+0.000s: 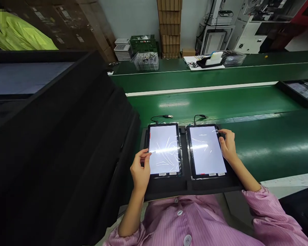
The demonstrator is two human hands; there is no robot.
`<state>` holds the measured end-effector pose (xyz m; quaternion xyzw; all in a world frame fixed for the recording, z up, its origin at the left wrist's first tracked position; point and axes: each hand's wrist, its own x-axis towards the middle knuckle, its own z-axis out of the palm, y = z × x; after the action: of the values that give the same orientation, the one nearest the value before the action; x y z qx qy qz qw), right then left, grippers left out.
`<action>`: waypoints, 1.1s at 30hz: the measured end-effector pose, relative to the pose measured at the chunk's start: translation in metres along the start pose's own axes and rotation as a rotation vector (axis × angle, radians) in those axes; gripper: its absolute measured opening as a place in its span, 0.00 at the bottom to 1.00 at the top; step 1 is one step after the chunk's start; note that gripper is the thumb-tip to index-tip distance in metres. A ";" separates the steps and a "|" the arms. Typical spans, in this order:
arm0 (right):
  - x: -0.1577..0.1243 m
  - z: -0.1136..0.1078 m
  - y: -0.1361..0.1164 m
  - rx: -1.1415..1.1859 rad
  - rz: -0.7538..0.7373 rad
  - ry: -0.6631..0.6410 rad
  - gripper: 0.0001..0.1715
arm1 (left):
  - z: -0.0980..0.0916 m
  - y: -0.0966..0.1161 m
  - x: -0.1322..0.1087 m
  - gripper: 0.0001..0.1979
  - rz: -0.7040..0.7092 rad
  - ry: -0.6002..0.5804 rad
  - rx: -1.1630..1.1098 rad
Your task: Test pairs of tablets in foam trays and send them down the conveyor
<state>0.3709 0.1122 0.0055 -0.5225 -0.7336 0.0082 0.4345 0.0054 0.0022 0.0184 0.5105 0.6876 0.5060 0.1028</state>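
Observation:
Two tablets lie side by side in a black foam tray point(187, 186) in front of me, both screens lit white under wrinkled clear film. My left hand point(140, 169) rests at the left edge of the left tablet point(164, 149), fingers curled and pinched on the film or edge there. My right hand point(227, 143) sits at the upper right edge of the right tablet point(207, 150), fingertips bent onto its rim. A short cable point(164, 117) lies behind the left tablet and another cable point(200, 117) behind the right one.
A green conveyor belt point(220, 99) runs behind the tray. A tall black hood point(53, 147) stands at my left. Another tray with tablets point(301, 90) sits far right. Crates, stacked trays and cardboard boxes line the back; a person in a yellow-green garment point(17, 32) is at top left.

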 end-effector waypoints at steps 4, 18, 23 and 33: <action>0.002 -0.006 -0.010 0.104 -0.062 0.131 0.07 | -0.001 0.006 -0.003 0.11 0.012 0.005 -0.051; -0.008 -0.010 -0.010 0.255 0.165 0.246 0.32 | -0.005 0.009 -0.012 0.21 0.120 0.067 -0.058; 0.000 -0.012 -0.011 0.258 0.148 0.117 0.33 | -0.007 0.003 -0.007 0.32 0.177 -0.027 -0.012; 0.000 -0.015 -0.012 -0.051 -0.097 -0.143 0.37 | 0.010 0.011 -0.012 0.38 0.322 -0.482 0.429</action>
<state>0.3713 0.0998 0.0204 -0.4952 -0.7872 0.0060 0.3675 0.0244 -0.0022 0.0181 0.7269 0.6448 0.2252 0.0715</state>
